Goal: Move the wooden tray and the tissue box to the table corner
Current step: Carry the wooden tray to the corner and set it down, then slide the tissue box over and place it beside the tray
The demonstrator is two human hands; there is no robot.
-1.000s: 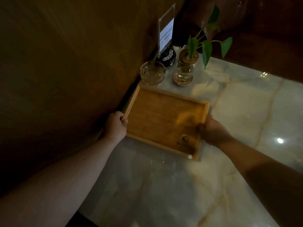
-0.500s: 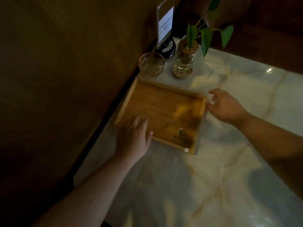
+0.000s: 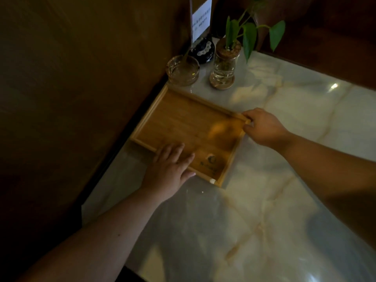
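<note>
Dark brown walls meet at a corner, and a shiny marble table (image 3: 284,210) with pale yellow streaks fits right into it. At the very back of the corner stand a sign holder (image 3: 201,19), a small black round thing (image 3: 202,50), a glass ashtray (image 3: 182,70) and a glass jar with a green plant (image 3: 224,66). The wooden tray (image 3: 189,127) lies flat on the table just in front of them, with its long left side close along the wall — so it looks like it is already in the corner. The left hand (image 3: 169,173) rests open and flat on the near edge of the tray, fingers spread out on the wood inside, not gripping anything. The right hand (image 3: 262,127) touches the far right corner of the tray with fingers bent loosely; it seems to press or nudge the rim, not hold it tight. The tray is empty, so it should be light. It is stiff wood and will not bend, and it may slide easily on the smooth stone. Its low rim is a good place to hold, one hand on each short side. Careful near the glass things — a hard push could knock them. The tissue box is nowhere to be seen, so that part is probably not done yet.
</note>
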